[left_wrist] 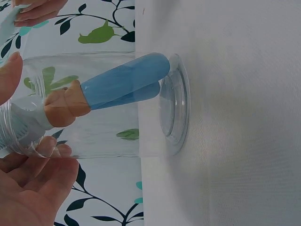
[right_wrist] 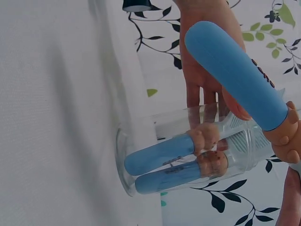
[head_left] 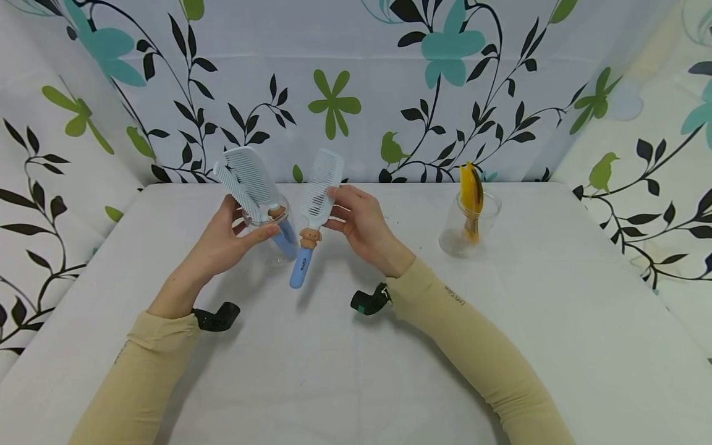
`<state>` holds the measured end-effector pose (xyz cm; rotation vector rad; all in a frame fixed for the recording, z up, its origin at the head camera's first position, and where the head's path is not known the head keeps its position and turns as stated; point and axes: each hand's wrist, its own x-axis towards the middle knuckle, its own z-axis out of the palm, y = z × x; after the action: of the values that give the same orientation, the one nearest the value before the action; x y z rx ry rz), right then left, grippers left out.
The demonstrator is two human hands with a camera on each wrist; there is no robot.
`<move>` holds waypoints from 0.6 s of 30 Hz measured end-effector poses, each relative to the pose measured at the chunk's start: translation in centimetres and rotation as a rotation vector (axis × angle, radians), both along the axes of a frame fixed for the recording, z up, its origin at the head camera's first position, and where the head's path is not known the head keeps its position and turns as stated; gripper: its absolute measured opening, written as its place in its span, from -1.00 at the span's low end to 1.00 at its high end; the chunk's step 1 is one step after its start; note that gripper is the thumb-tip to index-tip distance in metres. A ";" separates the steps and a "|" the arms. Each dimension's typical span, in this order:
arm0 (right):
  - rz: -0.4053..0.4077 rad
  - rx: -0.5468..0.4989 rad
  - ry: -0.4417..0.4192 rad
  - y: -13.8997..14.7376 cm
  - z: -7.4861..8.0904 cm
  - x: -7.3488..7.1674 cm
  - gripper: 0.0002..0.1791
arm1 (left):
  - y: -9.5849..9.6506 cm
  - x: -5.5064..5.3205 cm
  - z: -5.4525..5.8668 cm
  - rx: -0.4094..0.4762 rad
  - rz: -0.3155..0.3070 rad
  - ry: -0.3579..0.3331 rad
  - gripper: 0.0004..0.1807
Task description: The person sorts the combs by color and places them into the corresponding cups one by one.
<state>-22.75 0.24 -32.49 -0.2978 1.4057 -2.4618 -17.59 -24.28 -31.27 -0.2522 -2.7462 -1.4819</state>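
Observation:
My left hand grips a clear jar near its neck, thumb on one side and fingers on the other. Two combs stand in the jar, pale toothed heads up, blue handles down inside. In my right hand a third comb is pinched by its pale blue, slotted head. This comb hangs outside the jar, just to its right, with its blue handle pointing down. A brown animal figure decorates its neck. Part of its head is out of the right wrist view.
Another clear jar stands at the back right of the white table, with yellow and dark items in it. Patterned curtain cloth rises behind the table and at both sides. Dark wrist devices sit on both wrists.

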 end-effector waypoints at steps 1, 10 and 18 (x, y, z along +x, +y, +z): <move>0.001 -0.012 0.004 0.0 0.1 0.1 -0.72 | 0.0 0.0 0.0 0.001 0.001 -0.001 0.02; -0.032 -0.068 0.032 0.3 1.1 0.6 -0.62 | 0.0 0.1 0.1 0.014 -0.004 -0.007 0.02; -0.069 -0.145 0.123 0.2 2.1 0.9 -0.78 | 0.1 0.1 0.1 0.006 -0.004 0.005 0.00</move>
<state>-21.81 0.40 -30.37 -0.4468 1.3064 -2.6486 -17.44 -24.22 -31.13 -0.2611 -2.7383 -1.4883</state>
